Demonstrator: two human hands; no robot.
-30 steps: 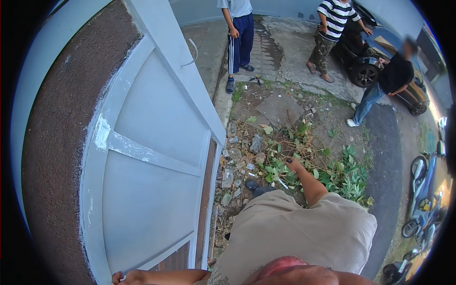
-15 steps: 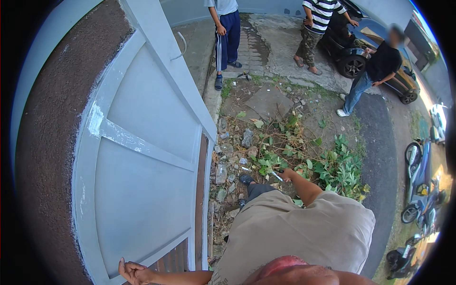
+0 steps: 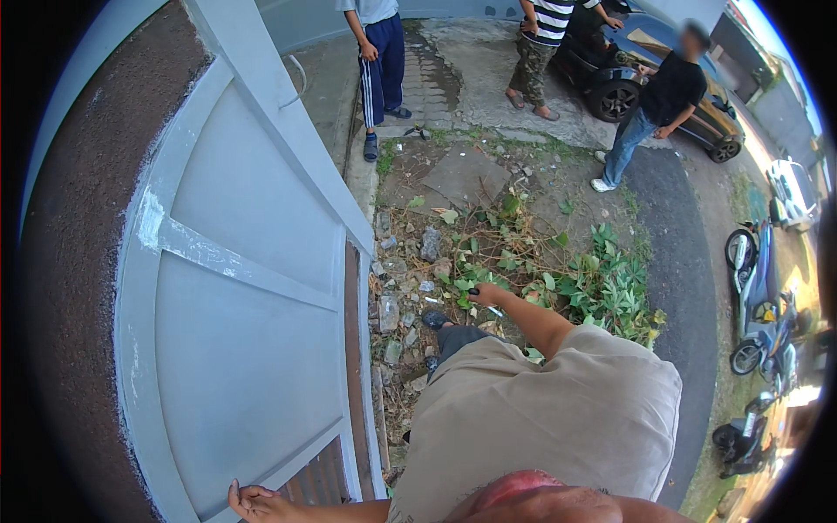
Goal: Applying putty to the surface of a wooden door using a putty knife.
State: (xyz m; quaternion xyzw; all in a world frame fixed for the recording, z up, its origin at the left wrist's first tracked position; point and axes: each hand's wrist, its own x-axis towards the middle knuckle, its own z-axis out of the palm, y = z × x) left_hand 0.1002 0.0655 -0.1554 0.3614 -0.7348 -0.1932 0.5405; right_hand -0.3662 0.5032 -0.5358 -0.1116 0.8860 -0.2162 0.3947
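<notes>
My right hand [image 3: 490,297] is closed around a slim tool [image 3: 473,291] with a dark end and a short whitish part. Its exact kind is too small to make out. Below and beside that hand lie cut leafy branches [image 3: 514,253] and a heap of green leaves [image 3: 606,283]. At the lower left, my left hand [image 3: 260,503] is held out by the bottom of a grey panelled gate [image 3: 253,357]. Its fingers are loosely bent, the index apart from the rest, and nothing shows in them. Whether it touches the gate I cannot tell.
Stones and rubble [image 3: 390,314] line the gate's foot, beside my shoe [image 3: 433,319]. Ahead stand a person in striped track trousers [image 3: 381,70], one in a striped shirt [image 3: 549,22] and one in black [image 3: 676,91], near a dark car [image 3: 610,78]. Motorcycles [image 3: 763,279] are parked right.
My right hand has swung left and a little upward with the tool, now over the edge of the branches. My left index finger has bent slightly. The whole view has shifted a little.
</notes>
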